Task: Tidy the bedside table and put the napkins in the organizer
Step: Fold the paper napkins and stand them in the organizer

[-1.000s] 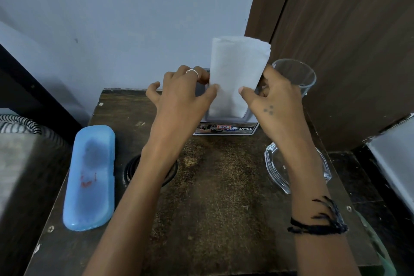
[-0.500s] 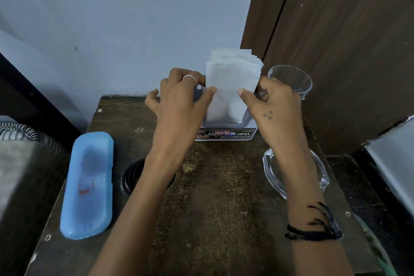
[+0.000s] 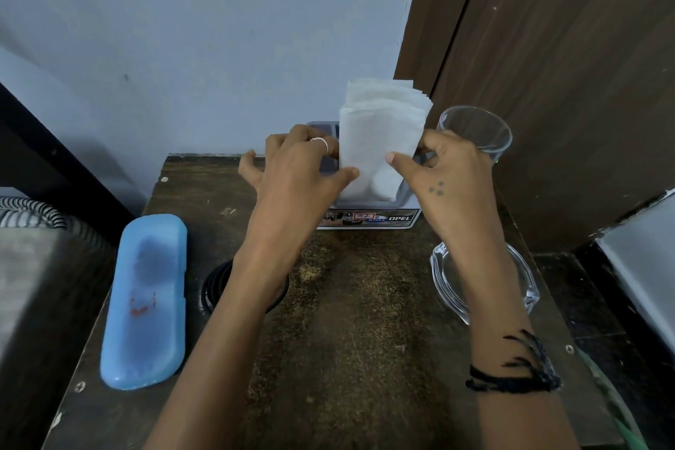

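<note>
Left hand (image 3: 299, 172) and right hand (image 3: 443, 172) pinch a stack of white napkins (image 3: 381, 142) from both sides; stack upright, lower end inside grey organizer (image 3: 403, 194) at back of counter (image 3: 365, 340). Drinking glass (image 3: 475, 131) just right of organizer. Blue case (image 3: 146, 300) well left, lying flat

The napkins (image 3: 383, 135) are white, the organizer (image 3: 403, 194) grey. A pale blue case (image 3: 146, 300) with red marks lies on the dark brown table (image 3: 365, 340). The wall (image 3: 201, 29) is light blue.
</note>
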The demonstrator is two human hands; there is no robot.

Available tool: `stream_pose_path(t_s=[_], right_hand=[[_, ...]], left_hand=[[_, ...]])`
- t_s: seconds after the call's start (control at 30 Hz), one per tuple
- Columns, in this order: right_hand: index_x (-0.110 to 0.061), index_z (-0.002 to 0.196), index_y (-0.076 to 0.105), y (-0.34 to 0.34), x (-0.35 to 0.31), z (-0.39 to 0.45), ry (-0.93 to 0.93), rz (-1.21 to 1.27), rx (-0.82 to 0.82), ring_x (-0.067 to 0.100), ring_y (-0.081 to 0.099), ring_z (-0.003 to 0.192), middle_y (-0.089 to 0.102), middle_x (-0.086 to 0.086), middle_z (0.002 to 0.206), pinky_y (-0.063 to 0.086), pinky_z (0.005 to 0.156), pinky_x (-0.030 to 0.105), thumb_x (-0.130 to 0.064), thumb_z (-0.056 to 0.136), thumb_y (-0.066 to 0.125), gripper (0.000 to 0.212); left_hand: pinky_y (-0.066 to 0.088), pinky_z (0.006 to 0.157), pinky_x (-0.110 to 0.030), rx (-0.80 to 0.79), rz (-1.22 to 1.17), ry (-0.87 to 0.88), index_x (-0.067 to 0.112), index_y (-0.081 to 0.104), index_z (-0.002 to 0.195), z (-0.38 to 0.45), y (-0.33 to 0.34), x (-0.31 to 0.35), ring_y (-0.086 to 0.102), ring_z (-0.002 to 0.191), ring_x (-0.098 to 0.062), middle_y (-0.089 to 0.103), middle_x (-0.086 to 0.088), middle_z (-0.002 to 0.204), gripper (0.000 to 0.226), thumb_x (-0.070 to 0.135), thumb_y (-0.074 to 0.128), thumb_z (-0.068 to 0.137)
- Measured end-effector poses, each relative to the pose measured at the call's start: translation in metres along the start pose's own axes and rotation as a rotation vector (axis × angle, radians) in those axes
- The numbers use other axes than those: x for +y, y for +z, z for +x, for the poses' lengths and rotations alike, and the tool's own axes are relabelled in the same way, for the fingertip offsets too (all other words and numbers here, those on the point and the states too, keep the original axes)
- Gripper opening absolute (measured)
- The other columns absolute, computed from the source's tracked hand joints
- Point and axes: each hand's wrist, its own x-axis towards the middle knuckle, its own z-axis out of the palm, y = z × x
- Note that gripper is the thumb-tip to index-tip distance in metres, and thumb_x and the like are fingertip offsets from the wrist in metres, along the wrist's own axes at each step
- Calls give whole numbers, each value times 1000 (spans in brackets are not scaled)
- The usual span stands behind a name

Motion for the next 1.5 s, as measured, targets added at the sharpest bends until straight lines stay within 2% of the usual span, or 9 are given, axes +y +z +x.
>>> stream_pose_path(t_s=[0.2,0.5,0.73,0.9,1.0,1.13,1.27,1.4,1.5], right_hand=[[-8,108,67,0,-1,0,-7,-35,-24,18,61,86,65,10,102,52,79,37,-22,88,62,25],[-10,117,61,8,-3,-8,9,-378,-66,27,55,97,48,10,118,40,74,32,-20,83,69,37],[-9,113,60,21,-9,-17,61,-554,-3,30,55,101,47,11,119,33,66,29,-12,90,59,23],[-9,113,58,25,-12,-17,108,-605,8,30,52,107,46,11,122,34,65,31,-14,91,58,23],[-10,116,56,25,-11,-18,102,-604,-10,30,52,108,46,11,123,40,67,34,-14,90,59,27],[-9,112,60,12,-4,-11,42,-478,-112,29,55,98,51,11,112,30,66,30,-15,87,61,25],[-13,117,61,2,-1,-4,52,-253,-197,25,58,97,60,10,111,36,72,28,-24,87,62,32],[-14,115,64,4,0,-6,64,-194,-127,25,60,98,65,9,112,46,77,34,-24,89,61,29],[-11,111,65,9,0,-8,60,-299,-89,26,60,95,64,9,110,39,68,30,-25,89,60,26]], left_hand=[[1,110,-55,34,22,18,18,67,93,-1,2,1,30,128,-17,53,10,123,22,37,63,84],[-6,108,-63,-11,184,43,12,60,83,-8,16,4,22,135,-20,47,4,132,12,24,59,85],[0,107,-63,68,257,72,11,62,87,-13,21,5,29,132,-25,53,-1,126,7,17,60,83],[14,103,-53,80,259,72,12,60,92,-13,23,6,28,133,-25,53,-2,125,11,18,59,84],[15,100,-50,74,243,74,14,58,88,-13,21,5,27,134,-24,53,-2,123,7,20,59,84],[16,101,-47,-12,191,66,18,42,79,-8,12,3,28,132,-21,51,1,119,21,29,59,85],[18,90,-36,-40,70,67,20,57,101,-1,-3,2,45,113,-17,44,8,101,21,34,59,86],[19,99,-41,-12,28,46,19,63,96,-1,-3,3,47,109,-13,44,12,99,17,32,60,85],[17,104,-47,25,71,30,19,64,90,-2,3,4,48,110,-13,43,14,96,13,31,61,84]])
